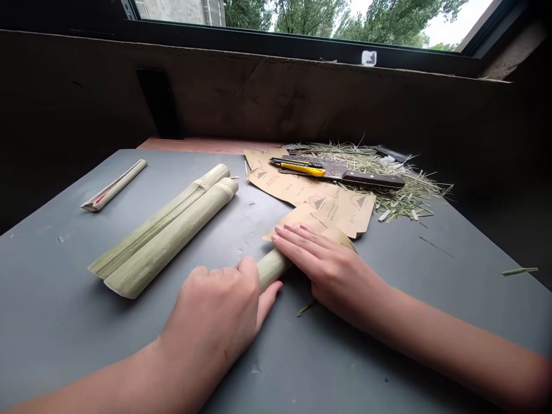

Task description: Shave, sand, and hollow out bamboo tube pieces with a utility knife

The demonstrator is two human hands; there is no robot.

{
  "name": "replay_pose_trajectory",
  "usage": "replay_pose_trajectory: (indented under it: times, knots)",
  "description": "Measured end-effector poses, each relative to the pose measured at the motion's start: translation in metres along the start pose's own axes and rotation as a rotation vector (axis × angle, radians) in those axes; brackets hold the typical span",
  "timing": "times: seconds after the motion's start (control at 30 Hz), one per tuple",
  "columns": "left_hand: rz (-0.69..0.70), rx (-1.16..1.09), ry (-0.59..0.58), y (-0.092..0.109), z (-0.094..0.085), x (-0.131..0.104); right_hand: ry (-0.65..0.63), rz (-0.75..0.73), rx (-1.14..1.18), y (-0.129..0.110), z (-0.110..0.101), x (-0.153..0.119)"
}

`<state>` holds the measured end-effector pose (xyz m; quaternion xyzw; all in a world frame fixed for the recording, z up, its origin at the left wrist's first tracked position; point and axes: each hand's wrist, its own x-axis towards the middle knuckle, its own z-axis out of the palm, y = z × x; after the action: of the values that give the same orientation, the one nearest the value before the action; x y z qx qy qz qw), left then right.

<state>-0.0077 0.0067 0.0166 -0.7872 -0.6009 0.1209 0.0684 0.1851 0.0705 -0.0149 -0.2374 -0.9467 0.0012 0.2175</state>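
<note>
Bamboo piece (272, 269) is held slantwise at ctr of grey table (52, 305), running from L hand up under R hand; far end hidden. Near end is gripped in L hand (218, 307), fingers curled tight round it, thumb stretched along near side. Sandpaper sheet (338, 234), printed back up, is draped over bamboo & covered by R hand (336, 273); R fingers nearly straight, tog., laid across top; thumb hidden, so cannot tell if sheet is pinched below. To L, two split bamboo lengths (172, 238) are laid side by side, approx. parallel, rounded faces up; beyond, at far L, a short bamboo strip (114, 187) w/ red along its hollow. Behind hands, more printed sandpaper (276, 181) is spread; yellow-&-black snap-off cutter (304, 168) is set on it, against cleaver (375, 179), whose dark handle is pointed R, partly over heap of shavings (401, 198). Loose green sliver (520, 271) seen nr R edge; another (305, 309) just below R hand. Window frame (259, 33) at back, trees outside.
</note>
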Motion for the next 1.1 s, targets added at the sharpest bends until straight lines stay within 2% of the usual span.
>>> replay_pose_trajectory:
  times: [0.07, 0.17, 0.33, 0.47, 0.6, 0.7, 0.83, 0.93, 1.1]
  knots:
    - [-0.013, 0.004, -0.002, 0.0, 0.002, 0.001, 0.023, 0.02, -0.016, -0.007, 0.001, 0.001]
    - [-0.008, -0.003, -0.008, -0.001, 0.003, 0.002, 0.043, -0.028, 0.028, -0.015, 0.002, -0.001]
    - [-0.027, -0.02, -0.032, -0.002, 0.003, 0.005, 0.079, 0.035, 0.067, -0.012, 0.004, -0.003]
    - [-0.019, -0.031, -0.047, -0.001, 0.001, 0.005, 0.086, -0.031, 0.072, -0.011, 0.004, -0.003]
    - [-0.037, -0.036, -0.065, -0.001, 0.001, 0.006, 0.09, 0.037, 0.032, -0.009, 0.005, -0.003]
    - [-0.025, -0.062, -0.045, -0.001, 0.0, 0.006, 0.075, -0.04, 0.077, -0.011, 0.004, -0.003]
    - [-0.061, -0.077, -0.026, 0.0, -0.001, 0.005, 0.075, -0.023, 0.074, -0.014, 0.0, -0.003]
    - [-0.037, -0.07, -0.001, 0.0, 0.001, 0.004, 0.051, -0.084, 0.069, -0.011, -0.002, -0.002]
    - [-0.029, 0.007, 0.032, 0.0, 0.007, 0.001, 0.055, 0.048, -0.009, -0.005, -0.003, -0.005]
